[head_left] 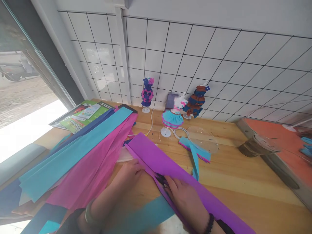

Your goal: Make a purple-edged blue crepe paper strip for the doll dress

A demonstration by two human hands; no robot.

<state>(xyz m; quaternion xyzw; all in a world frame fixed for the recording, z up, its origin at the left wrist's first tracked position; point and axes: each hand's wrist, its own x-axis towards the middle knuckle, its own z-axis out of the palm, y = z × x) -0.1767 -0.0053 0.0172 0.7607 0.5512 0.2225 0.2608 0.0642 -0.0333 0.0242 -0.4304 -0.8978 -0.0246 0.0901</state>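
A long, folded purple sheet (156,152), paper or thin cloth, runs diagonally across the table from the centre to the lower right. My right hand (185,195) is closed around dark-handled scissors (161,178), whose blades sit at a slit along the sheet's near edge. On that same edge, nearer the far end, the fingers of my left hand (133,170) pinch the purple material. A blurred teal strip (148,214) lies below, between my forearms.
Pink (97,162) and light blue (80,148) sheets are piled at left beside green printed packets (81,113). Small ruffled outfits on stands (147,92) line the tiled wall. Blue strips (195,152), a clear disc (203,139) and a brown cup (254,146) lie to the right.
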